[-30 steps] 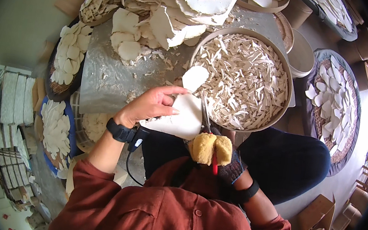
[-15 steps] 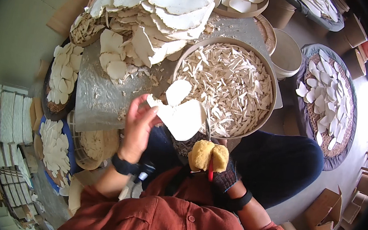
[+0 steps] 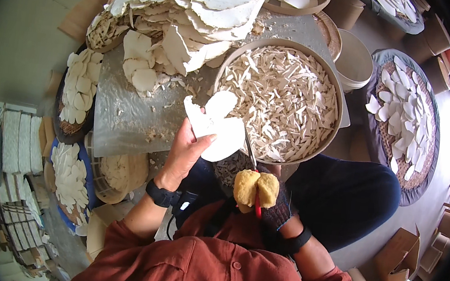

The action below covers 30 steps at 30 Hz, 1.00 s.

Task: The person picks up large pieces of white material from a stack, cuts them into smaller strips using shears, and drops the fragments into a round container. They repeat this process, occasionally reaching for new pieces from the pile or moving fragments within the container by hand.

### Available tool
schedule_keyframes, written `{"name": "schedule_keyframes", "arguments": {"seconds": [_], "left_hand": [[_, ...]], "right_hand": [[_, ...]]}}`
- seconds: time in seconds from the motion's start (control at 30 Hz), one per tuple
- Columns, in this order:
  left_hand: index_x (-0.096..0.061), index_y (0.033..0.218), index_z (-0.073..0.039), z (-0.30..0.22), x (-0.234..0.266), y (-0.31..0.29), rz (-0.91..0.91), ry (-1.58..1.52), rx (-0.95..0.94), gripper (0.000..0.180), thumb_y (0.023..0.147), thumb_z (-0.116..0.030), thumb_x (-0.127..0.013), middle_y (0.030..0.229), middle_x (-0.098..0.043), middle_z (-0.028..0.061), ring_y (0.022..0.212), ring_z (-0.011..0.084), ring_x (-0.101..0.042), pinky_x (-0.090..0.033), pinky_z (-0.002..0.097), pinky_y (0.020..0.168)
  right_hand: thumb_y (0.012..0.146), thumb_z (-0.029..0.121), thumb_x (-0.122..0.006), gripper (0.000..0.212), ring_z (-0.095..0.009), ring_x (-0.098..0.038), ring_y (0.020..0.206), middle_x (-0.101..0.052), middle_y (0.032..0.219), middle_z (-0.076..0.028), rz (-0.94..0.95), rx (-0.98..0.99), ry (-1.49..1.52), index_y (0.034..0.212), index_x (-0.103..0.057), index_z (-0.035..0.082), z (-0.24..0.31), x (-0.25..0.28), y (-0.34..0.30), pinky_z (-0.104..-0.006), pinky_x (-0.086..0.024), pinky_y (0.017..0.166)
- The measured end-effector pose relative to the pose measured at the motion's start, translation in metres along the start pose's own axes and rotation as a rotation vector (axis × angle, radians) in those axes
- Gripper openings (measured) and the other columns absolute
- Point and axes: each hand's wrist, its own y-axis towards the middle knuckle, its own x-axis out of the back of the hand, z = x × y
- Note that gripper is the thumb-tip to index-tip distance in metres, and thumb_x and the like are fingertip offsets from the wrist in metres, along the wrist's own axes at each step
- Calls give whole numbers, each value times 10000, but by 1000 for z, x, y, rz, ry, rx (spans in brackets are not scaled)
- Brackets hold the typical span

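Observation:
My left hand [image 3: 184, 151] pinches a flat, thin white piece [image 3: 224, 140] with lobed edges, thumb on top and fingers behind. My right hand [image 3: 278, 209] wears a dark knitted glove and is closed around scissors [image 3: 246, 188] whose handles are padded with yellow foam, with a bit of red showing between. Their narrow blades point up and away, close to the right edge of the white piece; whether they touch it I cannot tell. Just beyond, a round tray [image 3: 339, 117] is filled with cut white strips [image 3: 280, 97].
A tall heap of rough white slabs [image 3: 217, 12] stands at the far left of the grey sheet-covered table [image 3: 120, 134]. A white bucket [image 3: 353, 61] is right of the tray. Round trays with white slices [image 3: 405, 116] flank both sides. An open cardboard box [image 3: 398, 252] lies lower right.
My left hand has shifted right and slightly nearer, its grip now further onto the white piece, which has turned a little. The scissors have barely moved.

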Motion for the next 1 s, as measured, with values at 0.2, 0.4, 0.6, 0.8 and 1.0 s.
{"name": "schedule_keyframes", "arguments": {"seconds": [0.2,0.4,0.6,0.8,1.0], "left_hand": [[-340,1374,-4,-14,13,0,184,-14,119,575,857,2,-592,1218,-516,80,1110,139,-513,-414,297,969],[-389,1324,10,-15,16,6,-35,-59,45,522,860,-24,-624,1102,-629,83,994,130,-606,-485,269,891],[-623,1078,-19,-21,34,3,2,-22,-232,226,857,25,-604,1192,-583,83,1088,147,-563,-463,287,938],[-731,806,-89,-35,63,17,-66,324,-591,200,746,89,-663,1479,-332,119,1324,223,-388,-386,330,1038],[-739,771,-90,-33,60,20,7,400,-597,201,728,96,-676,1481,-326,122,1306,217,-413,-446,319,988]], "right_hand": [[935,192,-561,375,-231,-558,1122,-549,1225,-141,-195,-56,292,1254,-478,12,-5,-9,8,-387,-447,975],[924,237,-556,333,-257,-596,1038,-599,1126,-131,-82,-46,-516,1174,-541,18,19,-18,7,-377,-465,923],[921,263,-544,360,-250,-620,994,-623,1097,-157,54,-95,423,1151,-560,-13,35,-34,18,-383,-490,900],[910,88,-578,356,-198,-563,1126,-577,1239,-98,175,-225,98,1255,-523,21,53,-45,11,-326,-429,997],[853,50,-655,405,-188,-564,1122,-587,1215,-98,164,-252,-147,1241,-537,37,56,-58,14,-305,-431,985]]}}
